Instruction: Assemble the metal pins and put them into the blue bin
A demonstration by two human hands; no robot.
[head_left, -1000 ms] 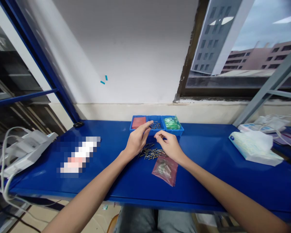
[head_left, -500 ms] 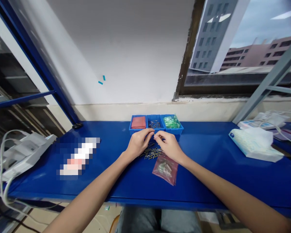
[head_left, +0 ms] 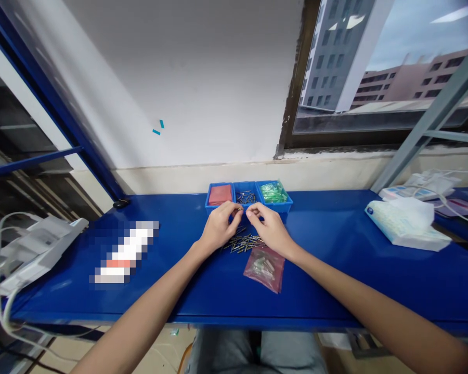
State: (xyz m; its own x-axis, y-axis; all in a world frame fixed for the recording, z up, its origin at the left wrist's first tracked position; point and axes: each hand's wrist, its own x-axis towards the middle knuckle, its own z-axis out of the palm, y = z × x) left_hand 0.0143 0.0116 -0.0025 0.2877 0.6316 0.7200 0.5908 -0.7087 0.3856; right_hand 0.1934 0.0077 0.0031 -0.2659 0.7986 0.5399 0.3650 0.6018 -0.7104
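My left hand is closed in a pinch, with the tip of a small metal piece showing between thumb and forefinger. Facing it, a small gap away, my right hand has its thumb and forefinger pressed together; what they hold, if anything, is too small to see. Below both hands lies a loose pile of thin metal pins, some silvery, some brassy. A pink see-through bag with pale pieces inside lies at the pile's near side, close to my right wrist.
Behind my hands stand three joined blue bins: one with pink bags, one with metal pieces, one with green plastic packets. A tissue pack lies right. Power strips with cables are at the left.
My fingertips have moved slightly apart, and the metal tip in my left hand now shows. The whole view has shifted a little.
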